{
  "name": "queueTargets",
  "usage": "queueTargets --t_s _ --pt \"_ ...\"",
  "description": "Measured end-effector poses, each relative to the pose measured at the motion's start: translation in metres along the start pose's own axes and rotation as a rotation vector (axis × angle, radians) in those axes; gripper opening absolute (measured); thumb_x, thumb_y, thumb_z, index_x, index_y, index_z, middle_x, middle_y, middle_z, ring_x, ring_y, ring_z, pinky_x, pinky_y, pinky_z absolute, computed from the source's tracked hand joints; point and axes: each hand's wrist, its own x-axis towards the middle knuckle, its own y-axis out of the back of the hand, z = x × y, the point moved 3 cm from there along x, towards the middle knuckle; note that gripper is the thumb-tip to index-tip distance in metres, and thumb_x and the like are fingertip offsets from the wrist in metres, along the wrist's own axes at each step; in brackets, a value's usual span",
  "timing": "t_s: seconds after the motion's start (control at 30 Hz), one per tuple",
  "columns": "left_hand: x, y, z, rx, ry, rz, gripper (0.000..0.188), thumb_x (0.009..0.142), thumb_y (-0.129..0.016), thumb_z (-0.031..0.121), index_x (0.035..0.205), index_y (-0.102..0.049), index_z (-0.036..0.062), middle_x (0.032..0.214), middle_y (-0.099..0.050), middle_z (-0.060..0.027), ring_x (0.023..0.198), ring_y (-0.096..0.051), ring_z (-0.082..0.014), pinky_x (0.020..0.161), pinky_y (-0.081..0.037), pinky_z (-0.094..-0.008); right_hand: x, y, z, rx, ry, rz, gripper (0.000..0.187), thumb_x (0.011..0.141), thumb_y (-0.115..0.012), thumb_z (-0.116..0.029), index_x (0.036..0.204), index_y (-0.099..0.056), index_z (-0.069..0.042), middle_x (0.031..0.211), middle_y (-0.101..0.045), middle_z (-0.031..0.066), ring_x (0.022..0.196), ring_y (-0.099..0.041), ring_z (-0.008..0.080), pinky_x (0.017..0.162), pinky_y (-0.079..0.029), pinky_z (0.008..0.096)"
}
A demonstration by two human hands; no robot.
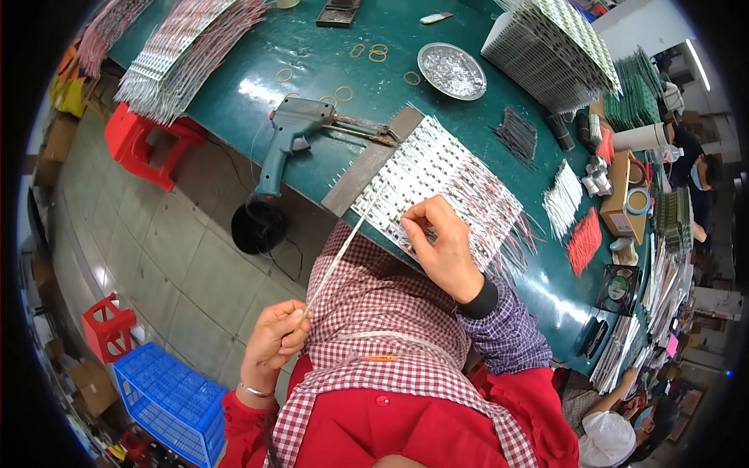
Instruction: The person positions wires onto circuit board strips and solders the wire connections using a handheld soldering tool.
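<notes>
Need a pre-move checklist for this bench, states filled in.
1. Left hand gripping the thin pale strip: ok.
2. Strip's far end touching the white wired panel: cannot tell; the view shows only overlap.
3. Right hand holding something: cannot tell; fingers curled over the panel.
4. Panel beside the grey bar: ok.
5. Teal gun-shaped tool away from both hands: ok.
6. Tool cool: cannot tell.

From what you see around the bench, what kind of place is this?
Probably an electronics assembly workshop: a soldering gun lies on the green workbench, beside rows of white circuit strips with wires attached, and a bundle of short red wires or tubes sits nearby.
</notes>
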Motion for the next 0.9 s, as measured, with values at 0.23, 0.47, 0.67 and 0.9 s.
queueTargets --t_s 0.23,0.47,0.67,0.9 --pt "0.003 -0.016 -0.001 -0.056 0.059 0.021 0.020 0.103 -0.052 0.015 0.098 -0.056 -0.0035 0.075 -0.060 -0.0061 0.044 -0.034 -0.0038 0.037 -0.026 -0.0187 0.002 0.019 -0.008 0.004 0.014 -0.009 0.007 0.086 -0.068 0.002 0.091 -0.063 0.001 0.084 -0.057 0.0108 0.072 -0.061 0.0206 0.062 -0.049 0.0303" --pt "0.004 -0.018 -0.001 0.458 -0.159 0.095 0.031 0.106 -0.047 0.020 0.097 -0.061 -0.0066 0.067 -0.055 -0.0037 0.043 -0.035 -0.0050 0.039 -0.026 -0.0222 0.006 0.028 -0.006 0.004 0.019 -0.002 0.007 0.085 -0.067 0.003 0.091 -0.064 0.001 0.085 -0.058 0.0105 0.072 -0.062 0.0203 0.062 -0.050 0.0303" --pt "0.018 -0.024 0.003 0.437 -0.133 0.058 0.034 0.106 -0.044 0.020 0.097 -0.062 -0.0078 0.068 -0.057 -0.0039 0.042 -0.037 -0.0050 0.038 -0.026 -0.0220 0.008 0.034 -0.004 -0.013 0.032 -0.014 0.007 0.085 -0.068 0.003 0.091 -0.064 0.002 0.085 -0.059 0.0106 0.072 -0.061 0.0197 0.063 -0.050 0.0295" --pt "0.043 -0.041 0.011 0.391 -0.099 0.048 0.035 0.106 -0.043 0.019 0.094 -0.062 -0.0091 0.069 -0.059 -0.0053 0.041 -0.038 -0.0057 0.038 -0.027 -0.0215 0.015 0.055 -0.002 -0.020 0.043 0.009 0.008 0.083 -0.069 0.003 0.090 -0.065 0.002 0.085 -0.061 0.0098 0.073 -0.061 0.0185 0.064 -0.049 0.0291"
